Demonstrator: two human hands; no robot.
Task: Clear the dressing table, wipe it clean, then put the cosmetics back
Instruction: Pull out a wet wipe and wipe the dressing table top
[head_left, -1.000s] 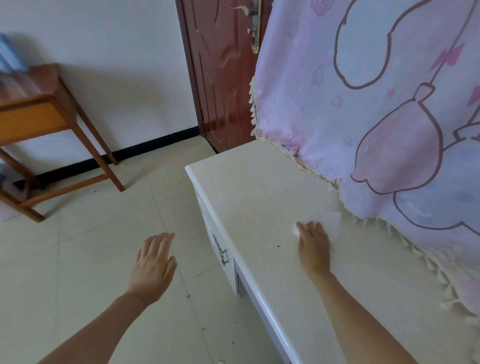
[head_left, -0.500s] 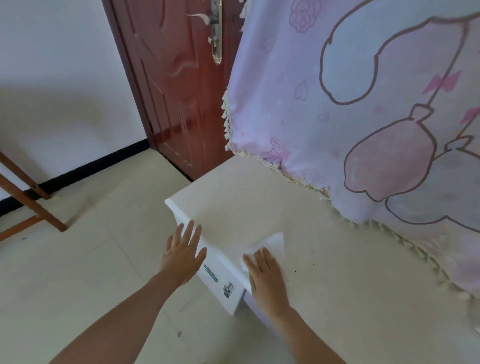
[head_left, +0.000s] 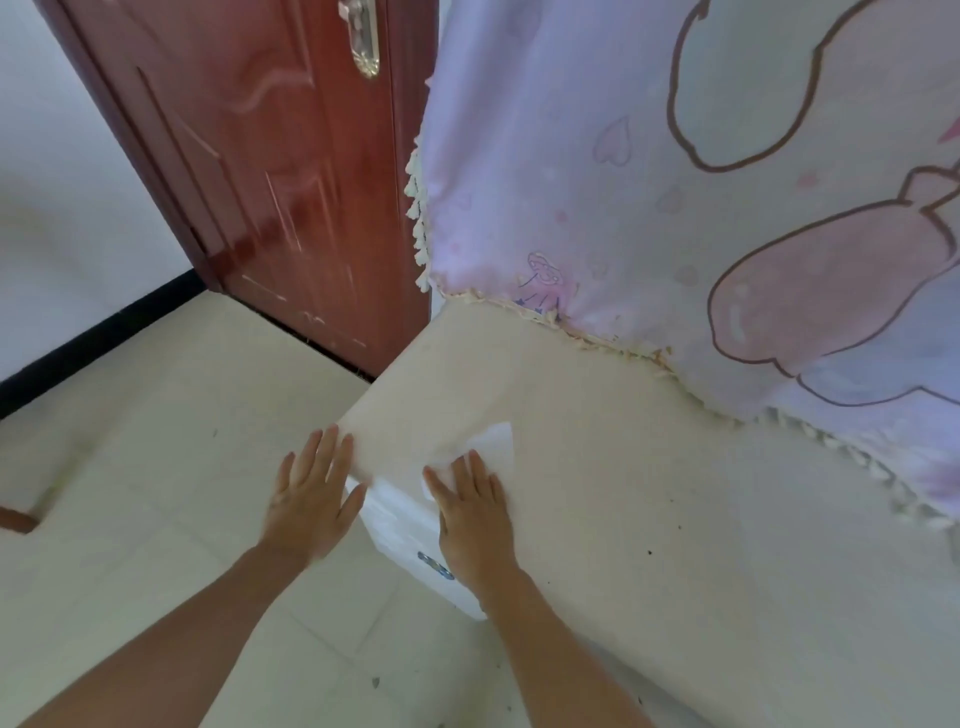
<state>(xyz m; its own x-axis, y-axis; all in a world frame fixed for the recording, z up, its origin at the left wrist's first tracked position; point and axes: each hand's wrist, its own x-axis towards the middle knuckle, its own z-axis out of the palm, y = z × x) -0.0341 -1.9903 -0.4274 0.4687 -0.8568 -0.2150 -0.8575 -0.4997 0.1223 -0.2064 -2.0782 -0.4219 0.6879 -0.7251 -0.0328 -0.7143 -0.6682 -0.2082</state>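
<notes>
- Pale floor tiles (head_left: 130, 467) and a red-brown door (head_left: 260, 156) are seen beyond a cream counter (head_left: 623, 519).
- A pink printed cloth (head_left: 597, 182) with a fringed hem is draped onto the back of the counter.
- A white tissue (head_left: 497, 441) is spread flat on the counter near its front left corner.
- The tissue is pressed down by the right hand (head_left: 475, 512), fingers straight and flat.
- The left hand (head_left: 311, 499) is held open, fingers spread and nothing grasped, just beside that corner; whether the counter is touched cannot be told.
- Small dark specks (head_left: 649, 552) are seen on the counter, right of the right hand.
</notes>
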